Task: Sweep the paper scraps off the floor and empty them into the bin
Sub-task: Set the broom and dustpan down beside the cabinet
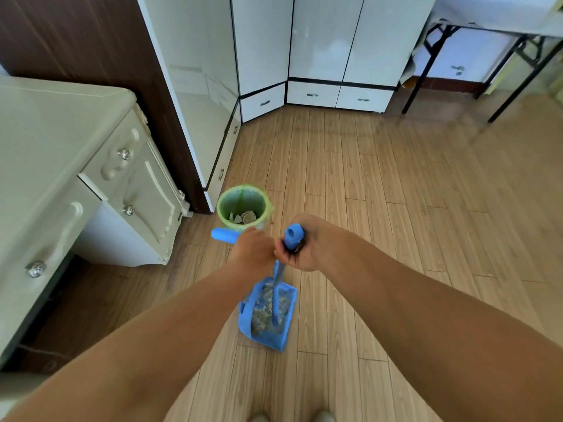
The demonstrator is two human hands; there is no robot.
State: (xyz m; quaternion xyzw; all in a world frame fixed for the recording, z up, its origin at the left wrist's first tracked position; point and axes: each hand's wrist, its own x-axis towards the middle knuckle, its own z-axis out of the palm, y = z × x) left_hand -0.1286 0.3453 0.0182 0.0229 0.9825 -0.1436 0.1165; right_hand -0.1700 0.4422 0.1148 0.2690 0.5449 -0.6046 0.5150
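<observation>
A blue dustpan [271, 338] sits low over the wooden floor below my hands, with a heap of paper scraps [263, 312] in it. My left hand [251, 249] grips a blue handle [224, 234] that sticks out to the left. My right hand [300, 243] grips the blue top end of another handle [294, 234], whose shaft runs down into the dustpan. Which handle belongs to the broom I cannot tell. Just beyond my hands stands a green bin [243, 208] holding a few scraps.
A pale cabinet with knobs [91, 178] fills the left side. White wardrobes [274, 56] line the back, close beside the bin. A folding table with black legs [502, 41] stands at the back right. Wooden floor [411, 208] stretches to the right.
</observation>
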